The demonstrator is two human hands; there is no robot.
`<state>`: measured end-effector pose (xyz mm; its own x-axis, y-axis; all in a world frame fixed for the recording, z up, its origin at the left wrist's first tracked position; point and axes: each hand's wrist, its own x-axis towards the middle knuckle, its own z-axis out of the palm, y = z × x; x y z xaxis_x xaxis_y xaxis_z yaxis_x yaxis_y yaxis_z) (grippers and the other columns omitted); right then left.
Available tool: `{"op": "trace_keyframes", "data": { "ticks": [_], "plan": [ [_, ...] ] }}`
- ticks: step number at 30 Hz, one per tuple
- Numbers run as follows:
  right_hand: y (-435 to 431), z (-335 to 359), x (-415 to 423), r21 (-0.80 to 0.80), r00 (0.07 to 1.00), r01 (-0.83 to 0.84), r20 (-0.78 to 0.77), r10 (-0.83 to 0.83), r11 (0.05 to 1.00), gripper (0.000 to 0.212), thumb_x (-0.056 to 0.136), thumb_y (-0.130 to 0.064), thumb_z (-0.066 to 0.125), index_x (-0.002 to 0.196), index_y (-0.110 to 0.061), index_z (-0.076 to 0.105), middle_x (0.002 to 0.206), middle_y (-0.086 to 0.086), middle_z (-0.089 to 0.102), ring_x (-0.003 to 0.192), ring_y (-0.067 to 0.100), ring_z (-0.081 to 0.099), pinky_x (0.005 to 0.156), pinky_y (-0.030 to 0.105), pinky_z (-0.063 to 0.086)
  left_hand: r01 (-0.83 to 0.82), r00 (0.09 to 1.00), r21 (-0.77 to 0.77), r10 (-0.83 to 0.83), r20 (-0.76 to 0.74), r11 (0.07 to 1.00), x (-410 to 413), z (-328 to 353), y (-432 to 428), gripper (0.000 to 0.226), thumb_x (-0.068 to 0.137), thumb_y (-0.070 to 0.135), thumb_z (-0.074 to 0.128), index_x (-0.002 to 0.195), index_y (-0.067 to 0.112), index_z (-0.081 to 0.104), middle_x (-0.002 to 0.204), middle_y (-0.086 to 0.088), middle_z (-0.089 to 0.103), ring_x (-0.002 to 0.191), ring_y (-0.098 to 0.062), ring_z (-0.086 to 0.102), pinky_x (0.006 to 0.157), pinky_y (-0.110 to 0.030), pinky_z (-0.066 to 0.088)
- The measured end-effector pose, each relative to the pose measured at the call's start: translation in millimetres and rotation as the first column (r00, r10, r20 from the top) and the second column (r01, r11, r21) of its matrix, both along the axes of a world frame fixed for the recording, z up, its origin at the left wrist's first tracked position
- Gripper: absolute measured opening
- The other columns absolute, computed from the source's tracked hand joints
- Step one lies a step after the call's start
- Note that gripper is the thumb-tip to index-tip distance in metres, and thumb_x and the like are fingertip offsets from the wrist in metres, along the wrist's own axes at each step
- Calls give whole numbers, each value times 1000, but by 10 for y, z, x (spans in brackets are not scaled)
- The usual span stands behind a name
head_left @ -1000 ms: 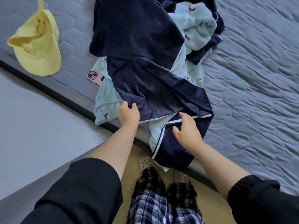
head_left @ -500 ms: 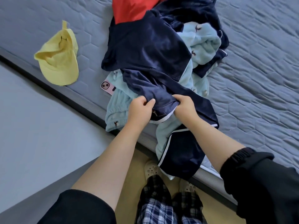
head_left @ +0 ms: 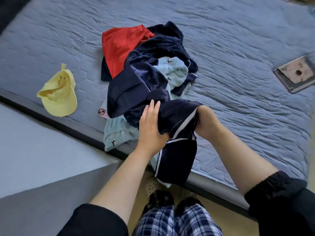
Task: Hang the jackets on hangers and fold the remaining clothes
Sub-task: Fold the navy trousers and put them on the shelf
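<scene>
Centrally, one navy garment with white piping [head_left: 177, 114] lies at the near edge of the bed [head_left: 238, 40], its lower part hanging over that edge. Two hands work on it, set apart at either side of the bunched cloth. The left hand [head_left: 150, 123] lies against the fabric with straight fingers, its thumb hidden under a fold. The right hand [head_left: 206, 121] is pushed into an opening of the garment; its fingers are covered, so its grip cannot be told.

Behind the hands stands one pile of clothes [head_left: 136, 79]. It holds one red garment [head_left: 122, 45] at the far left, dark navy pieces whose number cannot be told, and light blue fleece [head_left: 172, 70] showing in two patches, possibly one item.

Elsewhere on the bed are three single objects: one yellow cap [head_left: 58, 92] well to the left, one pink phone [head_left: 102, 112] partly under the pile, and one tablet [head_left: 296, 74] far right.
</scene>
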<state>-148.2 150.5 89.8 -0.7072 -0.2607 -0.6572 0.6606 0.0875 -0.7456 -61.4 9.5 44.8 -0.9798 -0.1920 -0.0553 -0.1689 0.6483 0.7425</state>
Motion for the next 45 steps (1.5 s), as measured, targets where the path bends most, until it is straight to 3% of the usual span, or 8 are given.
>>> {"op": "trace_keyframes", "data": {
  "ticks": [6,13,17,22,30,38,41,45],
  "plan": [
    [548,958,148,-208,992,101,-53,-114,973,31,93,1,33,112,8,56,99,18,60,88,23,61,77,29,48,94,994,189,-103,37,977,-40,766,415,45,76,18,67,118,25,53,121,-1,60,121,-24,50,99,-31,42],
    [1337,1677,489,-347,928,326,-61,-368,879,32,99,-16,35,91,-8,65,79,3,73,76,13,70,64,23,55,119,977,331,-169,128,936,92,1611,1150,18,84,9,52,77,26,54,71,8,60,65,-3,53,55,-7,39],
    [2002,1861,671,-257,867,454,-92,-489,853,29,94,-20,53,113,-1,64,107,14,69,98,24,67,88,34,53,37,956,497,-175,234,867,239,1908,1737,12,90,15,54,88,9,65,79,-3,67,71,-12,61,67,-26,51],
    [2995,1942,1106,-122,915,364,-137,-379,923,16,94,-15,48,84,-10,59,66,4,63,58,15,58,57,26,46,-217,953,670,4,304,710,449,2134,2749,15,89,10,54,80,14,65,84,-11,67,80,-24,63,79,-41,54],
    [4515,2000,1756,92,964,106,-255,-80,990,21,97,-21,48,110,-12,61,99,2,65,89,16,60,91,36,46,-400,908,787,89,409,469,691,2281,4242,12,89,10,53,96,4,62,78,-9,64,67,-19,62,56,-24,50],
    [4691,2273,1624,214,907,-38,-403,124,976,34,88,-11,64,119,-21,55,90,9,65,75,20,63,70,35,56,-427,902,841,96,421,333,425,2384,4515,28,94,18,55,114,-1,60,101,-17,66,83,-26,65,66,-31,54],
    [4596,2407,1350,260,861,12,-493,122,966,37,83,5,54,101,-25,66,69,6,61,50,16,55,47,27,52,-372,920,855,24,390,363,193,2446,4477,22,96,20,55,100,0,62,84,-11,70,73,-21,68,58,-26,55],
    [4506,2689,741,17,871,179,-468,-150,984,34,86,8,47,87,-17,71,57,-7,63,42,6,53,40,16,43,-194,907,782,-197,373,592,-161,2559,4304,19,98,28,50,102,13,61,86,-3,63,79,-17,60,66,-26,49]
  ]
}}
